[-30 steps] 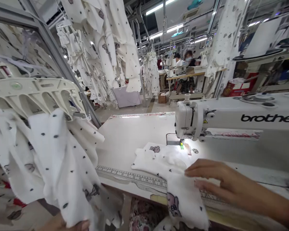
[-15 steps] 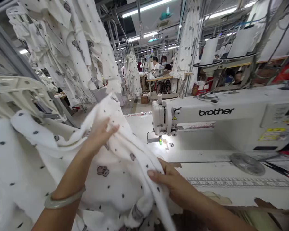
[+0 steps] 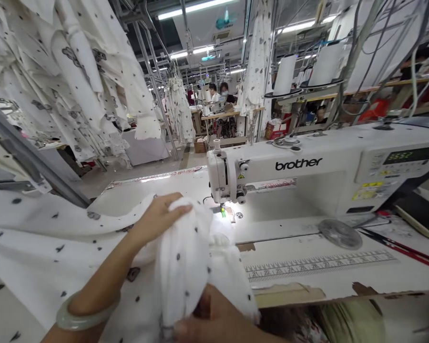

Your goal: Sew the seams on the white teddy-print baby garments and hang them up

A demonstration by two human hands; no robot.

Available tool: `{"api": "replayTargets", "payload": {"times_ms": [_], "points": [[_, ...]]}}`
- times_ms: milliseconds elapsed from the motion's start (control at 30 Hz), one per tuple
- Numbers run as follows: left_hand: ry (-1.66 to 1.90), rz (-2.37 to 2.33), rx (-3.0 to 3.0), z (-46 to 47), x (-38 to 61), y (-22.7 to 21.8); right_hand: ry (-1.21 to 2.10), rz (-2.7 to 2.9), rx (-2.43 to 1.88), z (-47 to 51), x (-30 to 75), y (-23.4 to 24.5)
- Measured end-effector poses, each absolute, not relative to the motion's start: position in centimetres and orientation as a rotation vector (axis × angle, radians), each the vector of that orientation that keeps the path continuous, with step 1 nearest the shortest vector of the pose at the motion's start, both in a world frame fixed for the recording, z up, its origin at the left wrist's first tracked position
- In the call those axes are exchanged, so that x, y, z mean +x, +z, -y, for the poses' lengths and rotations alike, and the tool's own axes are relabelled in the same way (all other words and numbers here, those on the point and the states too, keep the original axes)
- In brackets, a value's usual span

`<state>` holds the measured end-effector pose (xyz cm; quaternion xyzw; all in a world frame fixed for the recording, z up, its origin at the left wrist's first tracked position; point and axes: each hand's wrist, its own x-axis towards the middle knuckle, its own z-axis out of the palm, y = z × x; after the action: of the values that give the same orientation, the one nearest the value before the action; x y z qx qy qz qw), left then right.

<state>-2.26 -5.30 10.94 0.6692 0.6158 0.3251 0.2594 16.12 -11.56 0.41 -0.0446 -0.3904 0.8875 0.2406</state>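
White fabric (image 3: 186, 252) with small dark spots and printed animal figures is bunched in front of me, trailing off to the left. My left hand (image 3: 164, 214), with a pale bangle on the wrist, grips its upper fold between thumb and fingers. Lower down, my right hand (image 3: 214, 314) is closed on the same fabric near the bottom of the view, slightly blurred. Just beyond the cloth is a white sewing machine (image 3: 296, 164) marked "brother". Its lit needle area (image 3: 223, 212) lies to the right of my left hand.
Printed garments (image 3: 78, 71) hang at the left. A ruler strip (image 3: 307, 267) runs along the table front, with a clear round dish (image 3: 340, 233) and red-and-black tweezers (image 3: 403, 247) farther right. Thread cones (image 3: 285, 75) stand behind the machine. People sit at machines in the background.
The raised fabric has come down and moved right, closer to the needle area. My left hand is lower; my right hand has dropped toward the bottom edge. The camera view has turned right.
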Motion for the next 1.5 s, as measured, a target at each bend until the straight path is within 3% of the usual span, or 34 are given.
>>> {"api": "replayTargets", "payload": {"times_ms": [167,367,567,667,767,833,900,1167,1500], "points": [[1.252,-2.057,1.893,3.2,-2.0,11.5,2.313,0.971,-0.300,10.0,18.8,3.7],[0.280,-2.305,2.088,1.5,-1.9,6.2,2.201,1.015,-0.791,4.5,24.8,3.1],[0.188,-2.087,2.286,0.5,-0.6,5.0,1.971,1.815,-0.679,0.3,27.0,0.8],[0.219,-1.865,2.360,-0.7,1.2,5.0,1.517,2.328,-0.546,-2.4,26.5,2.0],[0.266,-1.739,2.337,-1.6,2.5,4.0,0.709,2.786,-0.329,-4.8,25.4,2.1],[0.322,-1.730,2.291,-1.8,2.7,3.3,0.260,2.912,-0.184,-5.6,24.8,1.4],[0.388,-1.740,2.232,-1.8,2.5,2.8,0.043,2.911,-0.118,-5.9,24.6,0.4],[0.491,-1.706,2.055,-3.1,2.6,2.4,-0.041,2.653,-0.131,-6.7,25.8,-1.2],[0.460,-1.780,1.939,-1.2,3.1,1.6,0.177,2.718,-0.066,-5.8,25.1,-1.0]]}}
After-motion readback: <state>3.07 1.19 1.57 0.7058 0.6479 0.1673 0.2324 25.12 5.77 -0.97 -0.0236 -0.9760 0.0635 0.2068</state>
